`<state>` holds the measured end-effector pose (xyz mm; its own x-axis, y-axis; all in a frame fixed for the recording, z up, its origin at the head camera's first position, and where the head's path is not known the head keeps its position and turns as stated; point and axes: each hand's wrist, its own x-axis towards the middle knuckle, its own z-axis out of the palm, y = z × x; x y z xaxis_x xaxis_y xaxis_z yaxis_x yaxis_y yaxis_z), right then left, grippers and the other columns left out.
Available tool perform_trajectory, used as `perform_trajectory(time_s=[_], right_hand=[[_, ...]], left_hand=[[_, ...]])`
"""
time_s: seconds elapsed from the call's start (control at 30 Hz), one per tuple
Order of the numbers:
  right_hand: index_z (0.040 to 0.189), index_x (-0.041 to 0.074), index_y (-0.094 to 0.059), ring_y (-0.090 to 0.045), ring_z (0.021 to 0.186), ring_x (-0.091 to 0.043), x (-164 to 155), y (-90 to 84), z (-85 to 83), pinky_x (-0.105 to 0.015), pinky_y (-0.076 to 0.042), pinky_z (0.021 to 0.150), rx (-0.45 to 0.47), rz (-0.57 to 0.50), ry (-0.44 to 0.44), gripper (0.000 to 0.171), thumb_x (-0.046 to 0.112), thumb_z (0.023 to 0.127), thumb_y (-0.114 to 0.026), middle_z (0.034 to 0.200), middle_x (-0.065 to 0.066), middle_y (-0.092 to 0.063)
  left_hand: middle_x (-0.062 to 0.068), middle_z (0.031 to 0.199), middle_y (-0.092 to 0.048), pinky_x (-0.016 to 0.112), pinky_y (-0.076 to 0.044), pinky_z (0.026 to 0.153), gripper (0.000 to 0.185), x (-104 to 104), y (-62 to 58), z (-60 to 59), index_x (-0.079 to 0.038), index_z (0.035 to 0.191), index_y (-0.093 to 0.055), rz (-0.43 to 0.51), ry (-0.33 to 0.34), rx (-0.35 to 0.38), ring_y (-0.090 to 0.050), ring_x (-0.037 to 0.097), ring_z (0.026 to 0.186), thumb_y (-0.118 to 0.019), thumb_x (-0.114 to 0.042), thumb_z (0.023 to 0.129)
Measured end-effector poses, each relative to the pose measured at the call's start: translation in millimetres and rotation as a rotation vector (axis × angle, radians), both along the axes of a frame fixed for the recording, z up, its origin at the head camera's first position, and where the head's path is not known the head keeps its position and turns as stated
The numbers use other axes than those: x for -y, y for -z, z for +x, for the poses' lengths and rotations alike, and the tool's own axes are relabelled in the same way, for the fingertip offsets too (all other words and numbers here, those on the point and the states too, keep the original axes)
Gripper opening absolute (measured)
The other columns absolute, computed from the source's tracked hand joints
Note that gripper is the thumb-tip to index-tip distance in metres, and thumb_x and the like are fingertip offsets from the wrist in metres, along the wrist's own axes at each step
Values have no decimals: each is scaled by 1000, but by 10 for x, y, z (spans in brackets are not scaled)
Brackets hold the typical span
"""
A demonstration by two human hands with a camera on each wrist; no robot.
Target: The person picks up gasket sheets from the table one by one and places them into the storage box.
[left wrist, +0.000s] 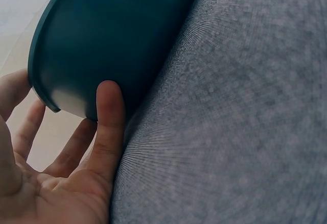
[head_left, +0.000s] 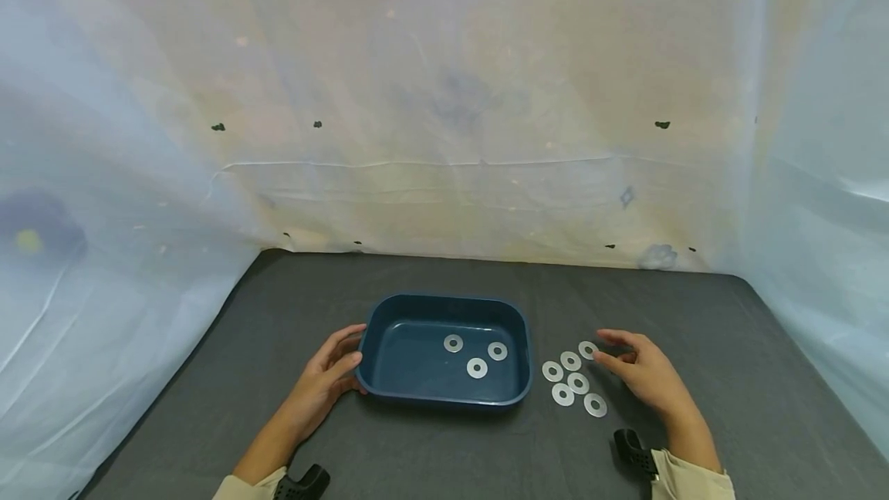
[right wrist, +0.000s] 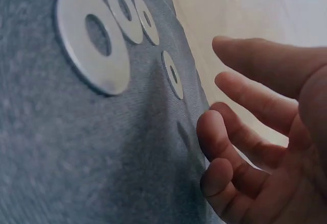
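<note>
A dark blue rectangular tray sits in the middle of the table, with three flat metal washers, one of them this washer, lying on its floor. My left hand touches the tray's left end from outside, fingers extended against the wall; the left wrist view shows fingertips on the blue wall. To the right of the tray lie several more washers on the cloth. Just above the farthest of them hovers my right hand, thumb and index finger apart. Nothing shows between its fingers in the right wrist view.
Grey cloth covers the table. A pale printed curtain hangs along the back edge and both sides. Black straps sit at the wrists, beside beige sleeves.
</note>
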<state>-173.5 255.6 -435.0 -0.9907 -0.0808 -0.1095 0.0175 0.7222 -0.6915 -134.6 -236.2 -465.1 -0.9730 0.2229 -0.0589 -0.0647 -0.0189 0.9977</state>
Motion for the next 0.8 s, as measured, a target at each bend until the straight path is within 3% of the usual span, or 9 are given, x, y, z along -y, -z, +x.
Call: perform_trajectory(time_s=[0.2, 0.53, 0.8], right_hand=[[140, 0, -54, -57, 89, -21, -4, 48, -6, -30, -45, 68, 8, 39, 5, 59, 34, 94, -69, 135, -28, -47], [130, 5, -64, -50, 76, -16, 67, 114, -14, -30, -38, 65, -65, 104, 41, 49, 31, 90, -74, 118, -21, -60], [122, 8, -71, -49, 73, -15, 100, 115, -21, -30, -38, 63, -85, 100, 35, 39, 27, 88, -77, 112, -18, -62]], left_hand=[[17, 152, -33, 42, -57, 79, 52, -8, -9, 0, -14, 155, -28, -3, 2, 2, -60, 13, 109, -46, -23, 107], [4, 144, -43, 41, -57, 78, 51, 6, 13, -2, -13, 155, -28, -15, 4, -16, -62, 15, 106, -45, -21, 108], [6, 145, -42, 40, -57, 77, 52, 14, 14, -15, -12, 156, -27, -6, 20, -25, -62, 15, 106, -44, -21, 108]])
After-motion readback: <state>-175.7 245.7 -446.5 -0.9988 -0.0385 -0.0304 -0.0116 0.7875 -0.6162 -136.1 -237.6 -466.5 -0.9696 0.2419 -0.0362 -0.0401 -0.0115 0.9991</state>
